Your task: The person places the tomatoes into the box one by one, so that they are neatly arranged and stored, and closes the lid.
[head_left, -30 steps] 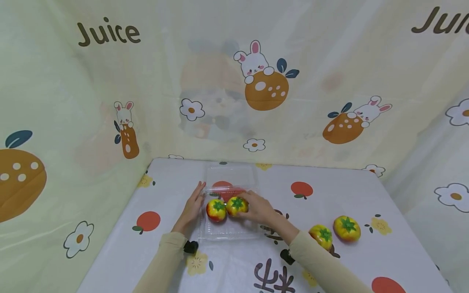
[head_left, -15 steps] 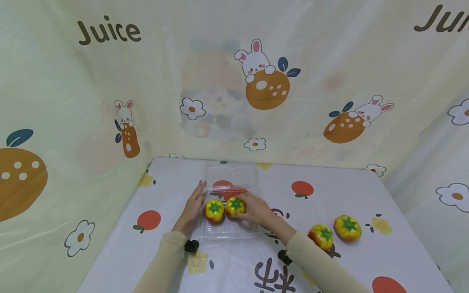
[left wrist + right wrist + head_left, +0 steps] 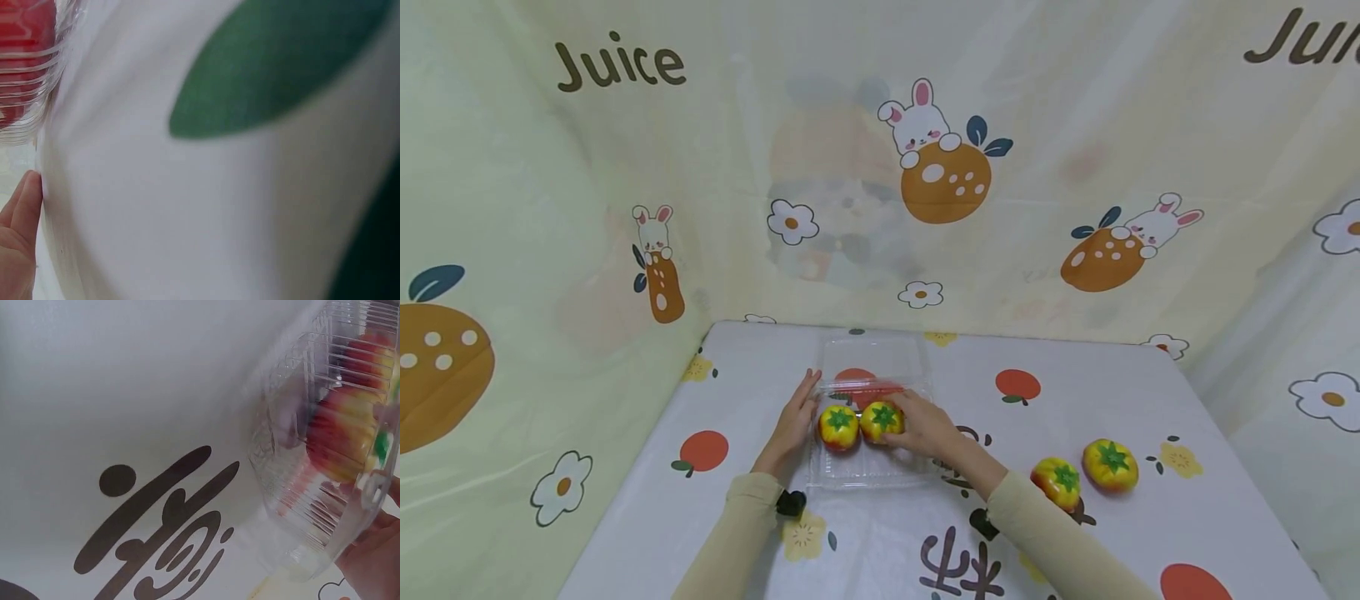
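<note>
A clear plastic clamshell box [image 3: 872, 478] lies with its lid [image 3: 874, 357] folded back, away from the person. Inside its tray sit two yellow-red toy fruits with green star-shaped tops, side by side: a left fruit [image 3: 838, 430] and a right fruit [image 3: 882, 423]. My right hand [image 3: 925, 430] grips the right fruit from its right side, thumb in front and fingers behind. Through the box wall, the right wrist view shows a fruit [image 3: 340, 434] near those fingers. My left hand [image 3: 792, 423] rests along the box's left side, fingers straight [image 3: 26, 206].
Two more such fruits lie on the table at right: one fruit [image 3: 1057, 483] partly hidden by my right sleeve, and another fruit [image 3: 1110, 467] beyond it. A printed cloth [image 3: 760, 542] covers the table. Printed curtains [image 3: 850, 167] stand behind and at the sides.
Both fruits in the box have shifted slightly left, the right one with my right hand on it. The left fruit's top has tipped a little. My left hand stays at the box's side.
</note>
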Motion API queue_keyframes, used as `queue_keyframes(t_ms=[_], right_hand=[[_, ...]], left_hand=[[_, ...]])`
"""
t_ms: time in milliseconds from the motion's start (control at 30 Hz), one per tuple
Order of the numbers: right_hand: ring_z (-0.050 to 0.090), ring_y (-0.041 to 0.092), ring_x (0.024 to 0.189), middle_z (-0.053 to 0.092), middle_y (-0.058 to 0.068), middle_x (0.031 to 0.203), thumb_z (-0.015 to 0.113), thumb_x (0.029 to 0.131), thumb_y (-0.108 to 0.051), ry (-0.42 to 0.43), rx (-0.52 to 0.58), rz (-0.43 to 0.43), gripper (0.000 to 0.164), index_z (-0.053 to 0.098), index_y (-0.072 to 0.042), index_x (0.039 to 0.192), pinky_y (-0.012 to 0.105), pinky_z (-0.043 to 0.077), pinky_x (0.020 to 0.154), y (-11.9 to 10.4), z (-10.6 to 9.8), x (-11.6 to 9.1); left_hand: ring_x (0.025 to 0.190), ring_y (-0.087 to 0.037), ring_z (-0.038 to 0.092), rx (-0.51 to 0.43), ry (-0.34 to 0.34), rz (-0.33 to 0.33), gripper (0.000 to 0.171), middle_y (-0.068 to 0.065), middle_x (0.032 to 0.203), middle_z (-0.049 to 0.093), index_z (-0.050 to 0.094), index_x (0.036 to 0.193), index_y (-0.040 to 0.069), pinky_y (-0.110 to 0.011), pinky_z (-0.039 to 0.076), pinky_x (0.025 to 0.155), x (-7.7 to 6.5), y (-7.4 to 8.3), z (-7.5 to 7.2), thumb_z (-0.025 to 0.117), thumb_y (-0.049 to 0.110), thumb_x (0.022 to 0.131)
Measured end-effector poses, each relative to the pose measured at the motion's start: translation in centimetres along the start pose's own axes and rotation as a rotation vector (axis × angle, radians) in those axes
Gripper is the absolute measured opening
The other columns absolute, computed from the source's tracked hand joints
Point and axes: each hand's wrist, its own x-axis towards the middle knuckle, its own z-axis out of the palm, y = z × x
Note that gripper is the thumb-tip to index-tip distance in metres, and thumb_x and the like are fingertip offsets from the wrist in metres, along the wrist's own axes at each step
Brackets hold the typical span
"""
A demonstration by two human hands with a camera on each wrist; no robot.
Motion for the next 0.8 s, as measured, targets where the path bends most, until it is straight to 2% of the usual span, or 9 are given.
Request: queue_keyframes(t_ms=[200,333,500,633,800], right_hand=[[0.055,0.029,0.119,0.054,0.012,0.138,0.077,0.083,-0.040,0.006,-0.002,-0.024,0.068,0.052,-0.012,0.140,0.053,0.047,0.099,-0.2,-0.8,-0.5],[0.056,0.031,0.118,0.055,0.013,0.135,0.078,0.083,-0.036,0.027,0.027,-0.035,0.070,0.049,-0.015,0.144,0.054,0.048,0.097,-0.2,-2.0,-1.0],[0.057,0.030,0.119,0.056,0.009,0.134,0.076,0.085,-0.032,0.057,0.051,-0.024,0.065,0.051,-0.016,0.143,0.050,0.051,0.093,0.4,-3.8,-1.4],[0.058,0.032,0.117,0.056,0.011,0.134,0.072,0.088,-0.030,0.103,0.035,-0.017,0.060,0.052,-0.011,0.141,0.049,0.053,0.090,1.8,-5.5,-2.0],[0.059,0.035,0.115,0.057,0.016,0.132,0.073,0.088,-0.028,0.180,0.008,-0.007,0.057,0.055,-0.006,0.137,0.049,0.053,0.088,4.8,-7.2,-3.3]], left_hand=[[0.150,-0.031,0.012,0.002,-0.010,-0.011,0.056,-0.007,0.165,0.015,0.032,0.155,0.013,-0.055,0.010,0.118,-0.1,0.1,0.0,0.038,0.013,0.100],[0.151,-0.031,0.011,-0.005,-0.013,-0.014,0.055,-0.006,0.165,0.015,0.032,0.155,0.014,-0.055,0.009,0.118,0.1,0.0,-0.1,0.038,0.012,0.100],[0.151,-0.030,0.011,-0.006,-0.013,-0.001,0.055,-0.007,0.165,0.015,0.031,0.155,0.013,-0.054,0.008,0.119,0.2,-0.1,-0.1,0.037,0.011,0.101],[0.151,-0.032,0.010,-0.008,-0.013,0.003,0.055,-0.009,0.165,0.014,0.031,0.156,0.013,-0.055,0.008,0.119,0.2,-0.1,0.0,0.036,0.011,0.101],[0.150,-0.033,0.011,-0.008,-0.006,-0.004,0.055,-0.009,0.164,0.015,0.032,0.155,0.012,-0.056,0.009,0.118,0.0,0.0,0.0,0.036,0.011,0.100]])
